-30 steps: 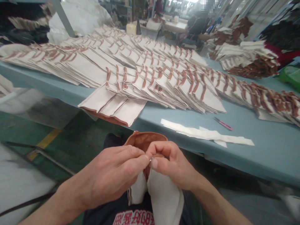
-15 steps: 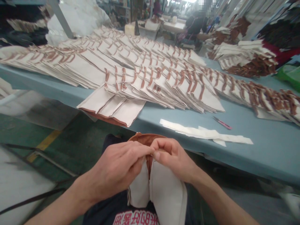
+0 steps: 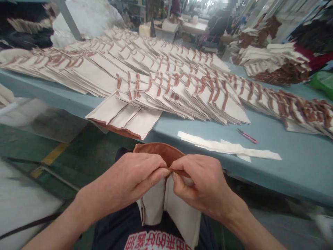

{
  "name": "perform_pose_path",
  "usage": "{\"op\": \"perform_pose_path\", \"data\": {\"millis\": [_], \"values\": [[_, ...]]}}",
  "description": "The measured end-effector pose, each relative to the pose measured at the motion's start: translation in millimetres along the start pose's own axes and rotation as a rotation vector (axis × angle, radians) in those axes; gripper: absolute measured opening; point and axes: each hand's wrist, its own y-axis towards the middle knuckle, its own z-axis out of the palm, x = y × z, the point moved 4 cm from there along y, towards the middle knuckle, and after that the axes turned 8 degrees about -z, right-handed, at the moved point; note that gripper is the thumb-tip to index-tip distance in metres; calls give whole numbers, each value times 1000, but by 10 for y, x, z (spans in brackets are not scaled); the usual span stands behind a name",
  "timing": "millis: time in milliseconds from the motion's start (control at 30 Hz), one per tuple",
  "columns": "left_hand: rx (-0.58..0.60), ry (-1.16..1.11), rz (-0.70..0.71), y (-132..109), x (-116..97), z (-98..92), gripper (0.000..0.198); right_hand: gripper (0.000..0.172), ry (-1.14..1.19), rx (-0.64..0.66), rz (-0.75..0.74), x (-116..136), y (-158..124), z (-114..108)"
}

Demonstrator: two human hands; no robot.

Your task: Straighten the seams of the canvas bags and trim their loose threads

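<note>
Over my lap I hold a sewn fabric piece point(image 3: 152, 205), cream-white on the outside with a brown lining showing at its top edge. My left hand point(image 3: 135, 173) pinches the brown edge from the left, thumb and fingers pressed together. From the right, my right hand point(image 3: 200, 180) pinches the same edge, its thumb tip almost touching the left one. A dark seam line runs down between the two cream panels below my fingers. The fabric inside both pinches is mostly hidden by the fingers.
Overlapping rows of similar cream-and-brown sewn pieces point(image 3: 182, 90) cover much of the blue table point(image 3: 182, 128). One piece point(image 3: 125, 119) overhangs the front edge. Nearer me lie white strips point(image 3: 215, 146) and pink-handled thread snips point(image 3: 247, 135). A fabric heap point(image 3: 275, 66) stands back right.
My right hand has turned, its knuckles rising and its thumb moving under the edge. More of the brown lining shows above my hands. The things on the table have stayed put.
</note>
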Motion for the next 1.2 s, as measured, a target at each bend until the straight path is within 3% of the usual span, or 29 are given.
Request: {"op": "perform_pose_path", "data": {"millis": [167,267,467,567,733,933,1067,1200], "values": [[-46,139,143,-24,-2,71,33,14,41,-7,51,-21,-51,13],[-64,69,137,-14,-8,47,28,14,181,35,120,-37,-25,-7],[-11,-306,36,103,-2,48,23,12,266,385,219,-77,150,-121],[13,-501,-52,131,50,88,21,18,343,472,210,-100,224,-160],[56,-709,-63,117,118,103,27,40,800,381,266,-168,218,-55],[86,-1032,-53,85,250,223,45,48,1142,292,287,-183,164,145],[99,-1103,-130,84,304,315,49,47,1005,250,278,-179,168,122],[104,-1075,-185,95,307,329,50,37,510,200,147,-109,152,46]]}}
